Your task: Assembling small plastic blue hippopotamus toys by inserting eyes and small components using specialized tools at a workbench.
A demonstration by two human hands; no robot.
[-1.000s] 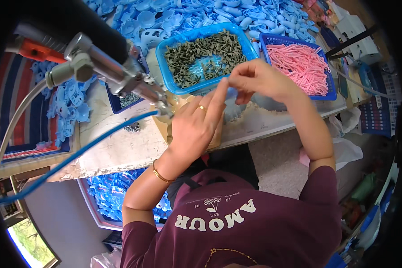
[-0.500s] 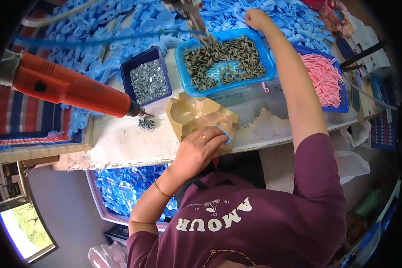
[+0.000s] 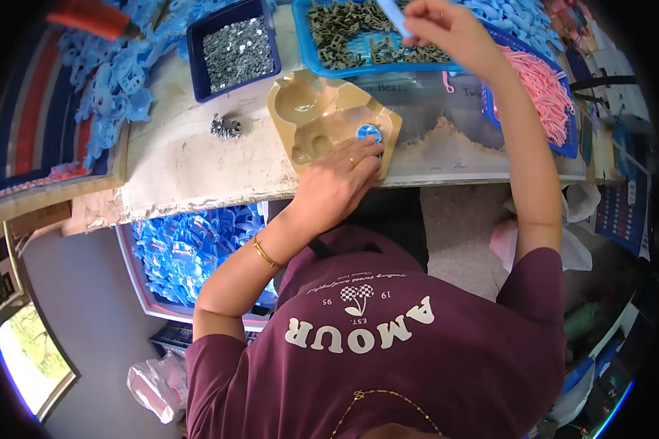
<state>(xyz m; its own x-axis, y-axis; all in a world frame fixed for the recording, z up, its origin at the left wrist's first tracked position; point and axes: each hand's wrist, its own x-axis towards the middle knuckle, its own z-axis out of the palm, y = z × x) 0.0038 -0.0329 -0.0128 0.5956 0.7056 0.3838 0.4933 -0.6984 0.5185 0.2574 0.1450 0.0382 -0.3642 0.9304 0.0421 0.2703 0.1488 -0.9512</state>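
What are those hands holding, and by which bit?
The right hand pinches a light-blue piece near its lower end. The left hand touches a blue part in the tan mould; whether it grips it can't be told.

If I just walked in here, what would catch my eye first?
Probably the pink strips at upper right and the blue heap below the bench at left. Then the hands: mid-picture, the left hand touches a blue piece on a tan mould; at the top, the right hand holds a light-blue piece.
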